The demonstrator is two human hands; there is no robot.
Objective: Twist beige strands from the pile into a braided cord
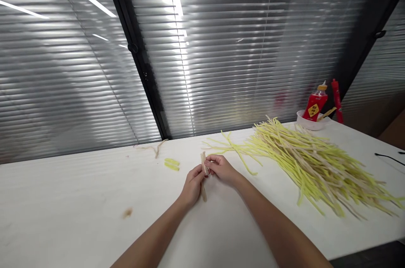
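Near the middle of the white table, my left hand point(192, 185) and my right hand point(221, 168) meet around a folded beige fuzzy strip point(204, 160). Fingers of both hands are closed on it. Its folded part stands up between the fingertips, and a tail hangs below my left hand. To the left lies a small folded yellow piece point(171, 164), and farther back a loose beige strip point(157, 151). Several loose yellow strips point(236, 148) lie just beyond my right hand, running into the big pile.
A large pile of yellow and beige strips point(310, 162) covers the right of the white table point(79, 200). Behind it, a red bottle point(315, 105) stands in a clear bowl point(308, 124) beside a red tube point(337, 101). Blinds point(221, 48) rise behind; black glasses point(390, 158) lie far right.
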